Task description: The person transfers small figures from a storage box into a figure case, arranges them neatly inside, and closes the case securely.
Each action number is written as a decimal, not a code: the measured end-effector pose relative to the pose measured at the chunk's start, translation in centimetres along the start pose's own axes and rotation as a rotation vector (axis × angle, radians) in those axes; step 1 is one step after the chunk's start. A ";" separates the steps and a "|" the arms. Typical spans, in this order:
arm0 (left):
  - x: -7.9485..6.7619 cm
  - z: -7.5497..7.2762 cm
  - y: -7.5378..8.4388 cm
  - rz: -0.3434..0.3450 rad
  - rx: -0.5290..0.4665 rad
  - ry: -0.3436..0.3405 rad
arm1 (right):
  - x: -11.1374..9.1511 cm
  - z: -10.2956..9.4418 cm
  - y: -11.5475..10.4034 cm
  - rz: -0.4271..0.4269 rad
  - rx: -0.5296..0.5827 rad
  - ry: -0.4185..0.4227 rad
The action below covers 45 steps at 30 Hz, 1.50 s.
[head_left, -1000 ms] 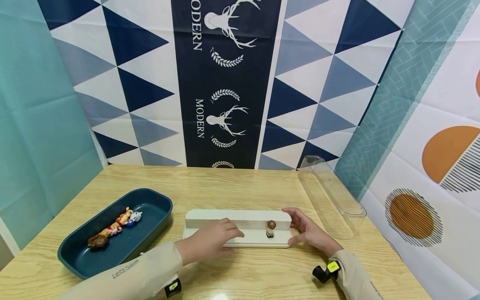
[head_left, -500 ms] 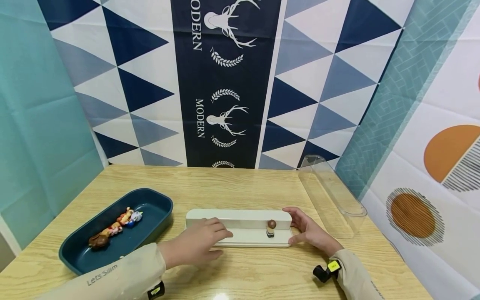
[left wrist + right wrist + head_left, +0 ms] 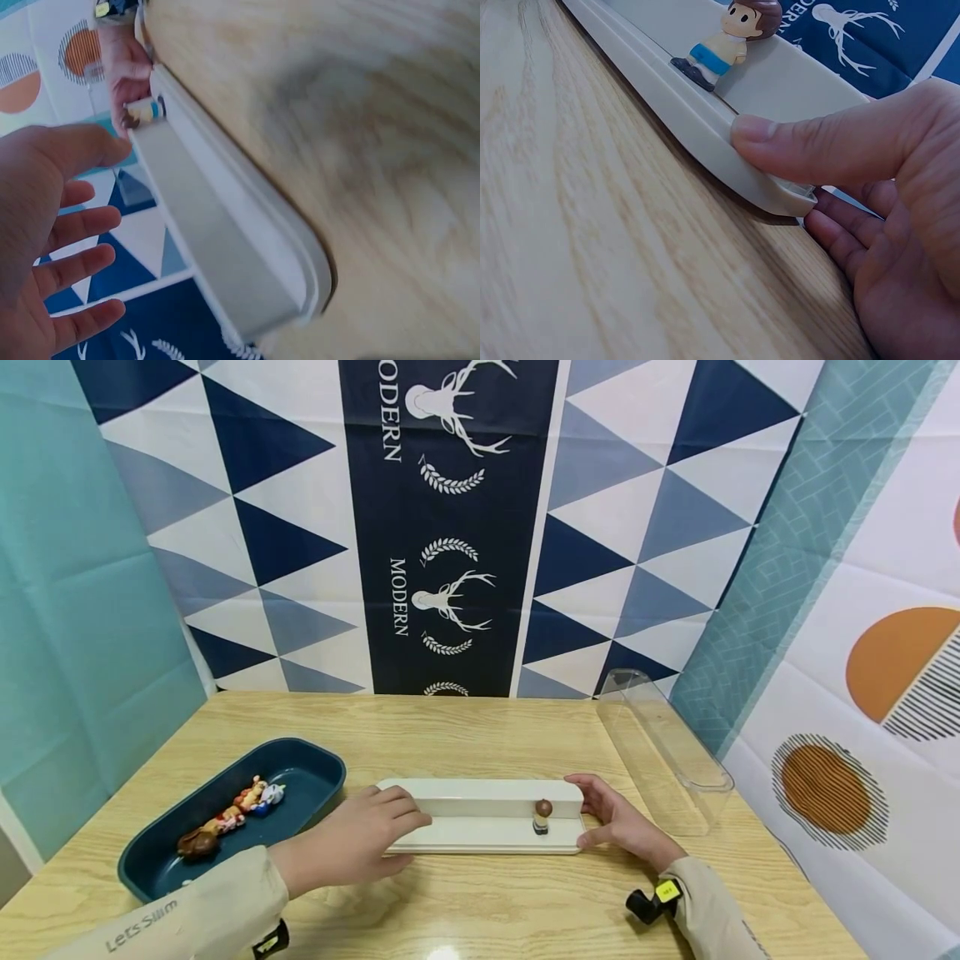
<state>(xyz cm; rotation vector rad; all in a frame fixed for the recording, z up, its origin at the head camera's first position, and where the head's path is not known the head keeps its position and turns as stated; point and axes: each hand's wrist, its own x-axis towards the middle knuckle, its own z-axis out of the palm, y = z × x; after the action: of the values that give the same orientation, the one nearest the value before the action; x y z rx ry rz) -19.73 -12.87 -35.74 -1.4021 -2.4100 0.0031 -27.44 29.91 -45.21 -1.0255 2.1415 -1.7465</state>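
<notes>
A long white display base (image 3: 480, 837) with a raised back step lies on the wooden table. Near its right end stands a small brown-haired figurine (image 3: 542, 818), in blue trunks in the right wrist view. My right hand (image 3: 618, 825) grips that end, the thumb (image 3: 780, 142) on the front rim and the other fingers behind. Over the base's left end, in the head view, hovers my left hand (image 3: 348, 839); its fingers are spread and hold nothing in the left wrist view.
At the left sits a dark teal tray (image 3: 307, 768) with several small figurines (image 3: 228, 818) lying in a row. A clear plastic cover (image 3: 660, 752) lies at the back right by the patterned wall cloth (image 3: 450, 527).
My left hand has moved left along the base, toward the tray, uncovering more of the base. The right hand and the standing figurine have stayed in place.
</notes>
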 end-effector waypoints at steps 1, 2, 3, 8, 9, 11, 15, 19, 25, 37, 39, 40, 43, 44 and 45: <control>-0.2 -0.2 -0.2 0.004 0.016 -0.001 | 0.0 0.0 0.0 -0.001 -0.001 0.000; -0.3 -0.4 -0.5 0.009 0.035 0.000 | 0.0 0.0 0.0 -0.001 -0.001 0.000; -0.4 -0.6 -0.7 0.013 0.053 0.001 | 0.0 0.0 0.0 0.000 0.000 0.000; -1.0 -1.9 -1.9 0.009 0.107 0.001 | 0.0 0.0 0.0 0.006 0.000 0.000; -1.1 -2.1 -2.2 0.004 0.110 0.003 | 0.0 0.0 0.0 0.007 -0.001 0.000; -1.5 -2.6 -2.8 -0.005 0.113 0.011 | 0.1 0.0 0.0 0.010 -0.002 0.000; -2.3 -3.2 -4.1 -0.032 0.104 0.034 | 0.1 0.0 0.0 0.019 -0.006 0.004; -3.1 -3.4 -5.3 -0.082 0.072 0.030 | 0.2 0.0 0.1 0.021 -0.009 0.005; -3.9 -3.3 -6.7 -0.154 0.049 0.014 | 0.2 0.0 0.3 0.004 -0.011 0.005; -6.3 -3.3 -9.4 -0.300 0.026 -0.034 | 0.4 0.0 0.3 -0.008 -0.026 0.025; -6.8 -3.3 -9.9 -0.324 0.021 -0.049 | 0.4 0.0 0.2 -0.006 -0.023 0.023; -7.1 -3.3 -10.1 -0.334 0.017 -0.057 | 0.4 0.0 0.2 -0.007 -0.022 0.022; -7.8 -3.4 -10.8 -0.358 0.011 -0.075 | 0.4 0.0 0.2 -0.011 -0.019 0.016; -8.1 -3.4 -11.1 -0.365 0.013 -0.078 | 0.4 0.0 0.3 -0.012 -0.018 0.015; -8.3 -3.4 -11.3 -0.371 0.014 -0.080 | 0.4 -0.1 0.3 -0.013 -0.016 0.014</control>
<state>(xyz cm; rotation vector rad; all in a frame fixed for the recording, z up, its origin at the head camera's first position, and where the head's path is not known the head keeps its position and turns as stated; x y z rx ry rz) -24.48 -26.25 -33.02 -0.9457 -2.6941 -0.0168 -27.86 29.75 -45.37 -1.0367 2.1656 -1.7498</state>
